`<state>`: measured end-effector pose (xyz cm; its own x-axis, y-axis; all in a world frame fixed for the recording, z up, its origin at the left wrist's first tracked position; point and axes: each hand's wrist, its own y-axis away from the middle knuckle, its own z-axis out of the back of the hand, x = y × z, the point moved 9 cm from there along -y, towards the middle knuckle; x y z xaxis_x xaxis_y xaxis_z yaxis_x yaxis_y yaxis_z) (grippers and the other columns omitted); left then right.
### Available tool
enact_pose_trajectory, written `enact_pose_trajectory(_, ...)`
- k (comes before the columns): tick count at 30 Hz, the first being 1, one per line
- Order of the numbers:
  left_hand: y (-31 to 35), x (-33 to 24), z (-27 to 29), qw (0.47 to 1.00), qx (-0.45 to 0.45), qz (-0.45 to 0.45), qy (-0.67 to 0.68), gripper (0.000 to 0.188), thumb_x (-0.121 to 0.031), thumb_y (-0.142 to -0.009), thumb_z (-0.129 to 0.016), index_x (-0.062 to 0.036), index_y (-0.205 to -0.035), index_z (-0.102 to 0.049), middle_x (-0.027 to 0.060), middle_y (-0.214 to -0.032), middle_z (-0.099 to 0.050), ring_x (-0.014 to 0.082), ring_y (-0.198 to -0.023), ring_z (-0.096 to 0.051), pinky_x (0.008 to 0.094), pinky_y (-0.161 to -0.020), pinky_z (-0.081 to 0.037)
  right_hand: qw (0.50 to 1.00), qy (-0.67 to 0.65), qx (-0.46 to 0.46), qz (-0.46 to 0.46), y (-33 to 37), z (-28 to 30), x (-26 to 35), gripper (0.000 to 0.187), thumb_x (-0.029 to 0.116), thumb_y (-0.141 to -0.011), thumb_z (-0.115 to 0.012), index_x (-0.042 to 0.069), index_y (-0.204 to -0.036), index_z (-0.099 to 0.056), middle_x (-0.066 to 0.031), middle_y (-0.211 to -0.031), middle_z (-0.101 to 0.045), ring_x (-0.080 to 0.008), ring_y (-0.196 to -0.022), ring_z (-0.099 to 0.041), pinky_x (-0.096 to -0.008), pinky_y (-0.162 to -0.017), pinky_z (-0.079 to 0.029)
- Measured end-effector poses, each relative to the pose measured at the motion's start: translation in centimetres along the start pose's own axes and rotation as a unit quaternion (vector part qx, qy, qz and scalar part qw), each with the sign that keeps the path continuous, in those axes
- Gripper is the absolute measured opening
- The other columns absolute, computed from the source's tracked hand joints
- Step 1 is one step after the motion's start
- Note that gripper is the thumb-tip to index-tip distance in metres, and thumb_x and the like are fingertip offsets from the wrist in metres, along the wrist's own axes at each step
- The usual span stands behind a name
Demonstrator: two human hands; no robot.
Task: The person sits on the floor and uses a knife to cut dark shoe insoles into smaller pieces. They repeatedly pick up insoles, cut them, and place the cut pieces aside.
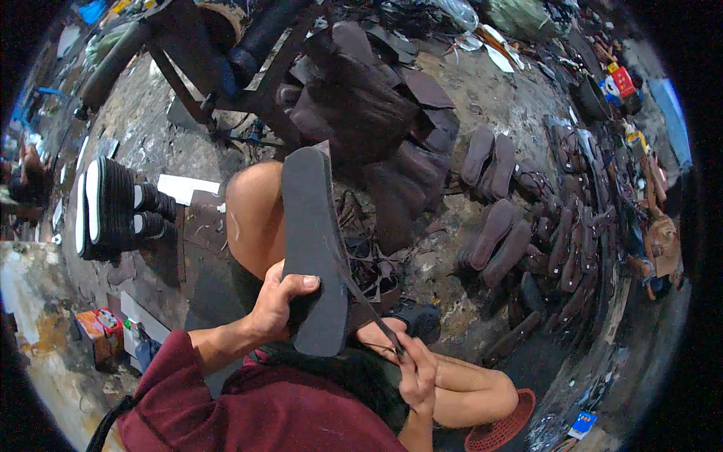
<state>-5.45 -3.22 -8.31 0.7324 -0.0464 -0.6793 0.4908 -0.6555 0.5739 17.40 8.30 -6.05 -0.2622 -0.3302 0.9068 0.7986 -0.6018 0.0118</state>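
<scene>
My left hand (pixel 280 301) is closed around a dark grey shoe sole (pixel 310 218), its thumb pressed on the flat face. The sole stands nearly upright above my lap, heel end toward me. Along its right edge runs a thin dark strip (pixel 365 303), which slants down to my right hand (pixel 416 369). The fingers of that hand are closed on the strip's lower end. Whether they also hold a small tool, I cannot make out. A small pale corner of material sticks out at the sole's far tip.
A pile of dark brown sheets (pixel 354 105) lies ahead. Brown soles (pixel 489 233) and sandals (pixel 568 241) are spread at right. Stacked black soles (pixel 113 203) stand at left, near a black metal frame (pixel 218 83). A red woven stool (pixel 501 426) is at lower right.
</scene>
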Motion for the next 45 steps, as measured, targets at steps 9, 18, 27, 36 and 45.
enact_pose_trajectory(9, 0.4, 0.2, -0.7, 0.999, 0.022, -0.011, -0.024, 0.038, -0.017, -0.078, -0.065, 0.0022, -0.109, -0.054, 0.01, -0.094, -0.063, 0.0179, -0.08, -0.063, 0.0335, -0.074, -0.054, 1.0, 0.012, 0.005, 0.017, -3.7, -2.5, 0.8, 0.036, 0.006, -0.091, -0.056, 0.005, -0.126, -0.06, -0.0139, -0.079, -0.06, -0.0298, -0.065, -0.057, -0.0396, -0.064, -0.047)
enact_pose_trajectory(18, 1.6, 0.4, -2.3, 0.987, 0.097, -0.034, -0.12, 0.043, -0.015, -0.08, -0.071, 0.001, -0.116, -0.054, 0.0071, -0.099, -0.064, 0.0178, -0.089, -0.063, 0.0334, -0.084, -0.052, 0.975, -0.086, -0.123, 0.166, -16.2, -5.3, 6.6, 0.042, 0.002, -0.092, -0.054, 0.014, -0.133, -0.057, -0.0126, -0.084, -0.058, -0.0244, -0.064, -0.058, -0.0333, -0.059, -0.047)
enact_pose_trajectory(27, 0.0, -5.4, -2.1, 0.991, 0.023, -0.13, -0.011, 0.028, -0.025, -0.096, -0.06, -0.0022, -0.113, -0.057, 0.004, -0.098, -0.065, 0.0111, -0.087, -0.063, 0.0281, -0.077, -0.053, 0.992, -0.095, -0.017, 0.083, -10.2, -5.3, 6.8, 0.049, -0.001, -0.085, -0.055, 0.013, -0.131, -0.059, -0.0113, -0.09, -0.061, -0.0271, -0.075, -0.06, -0.0345, -0.066, -0.049)
enact_pose_trajectory(36, 1.2, -4.2, -3.3, 0.993, 0.1, -0.01, -0.065, 0.028, -0.027, -0.092, -0.064, -0.0017, -0.105, -0.061, 0.0055, -0.088, -0.067, 0.0116, -0.073, -0.064, 0.0273, -0.067, -0.054, 0.997, -0.022, -0.07, 0.013, 2.4, -2.3, -1.8, 0.032, 0.01, -0.09, -0.056, 0.009, -0.121, -0.065, -0.0132, -0.096, -0.061, -0.031, -0.089, -0.059, -0.04, -0.082, -0.048)
enact_pose_trajectory(45, 3.1, -3.9, -6.4, 0.97, 0.168, -0.041, -0.168, 0.021, -0.01, -0.084, -0.074, 0.0008, -0.101, -0.069, 0.0049, -0.091, -0.07, 0.009, -0.08, -0.063, 0.0238, -0.072, -0.051, 0.99, 0.087, 0.004, 0.107, -3.3, 3.4, 5.3, 0.034, 0.006, -0.081, -0.062, 0.009, -0.115, -0.066, -0.0118, -0.091, -0.065, -0.0281, -0.073, -0.065, -0.0365, -0.063, -0.053)
